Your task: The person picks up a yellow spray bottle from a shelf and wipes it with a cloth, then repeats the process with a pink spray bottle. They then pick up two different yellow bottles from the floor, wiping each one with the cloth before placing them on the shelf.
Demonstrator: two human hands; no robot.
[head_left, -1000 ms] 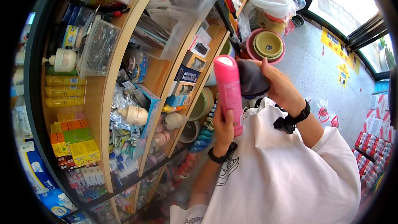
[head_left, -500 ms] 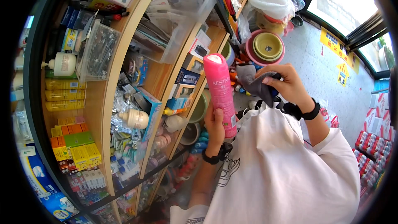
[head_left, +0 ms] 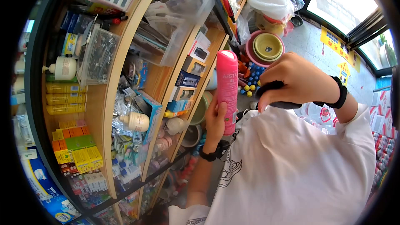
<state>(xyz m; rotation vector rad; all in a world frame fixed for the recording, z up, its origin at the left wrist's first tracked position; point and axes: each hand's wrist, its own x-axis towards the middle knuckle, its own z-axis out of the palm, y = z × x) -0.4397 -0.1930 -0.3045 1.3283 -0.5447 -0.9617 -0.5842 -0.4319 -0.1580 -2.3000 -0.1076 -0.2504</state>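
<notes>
My left hand (head_left: 217,118) is wrapped round the lower part of a pink bottle (head_left: 227,83), which stands nearly upright with its top free. To the right of the bottle, my right hand (head_left: 287,79) is closed on a dark grey cloth (head_left: 273,93), mostly hidden by the fingers. The cloth and the bottle are apart. Both wrists wear black bands.
Wooden shelves (head_left: 98,121) packed with boxes, tubes and bottles fill the left. A clear bin of metal pieces (head_left: 102,52) juts from one shelf. Nested yellow and pink bowls (head_left: 268,46) stand on the floor beyond my hands. Glass doors are at the upper right.
My right hand has turned over and gathered the cloth, which hung more openly before. The bottle in my left hand has shifted slightly right and stands straighter.
</notes>
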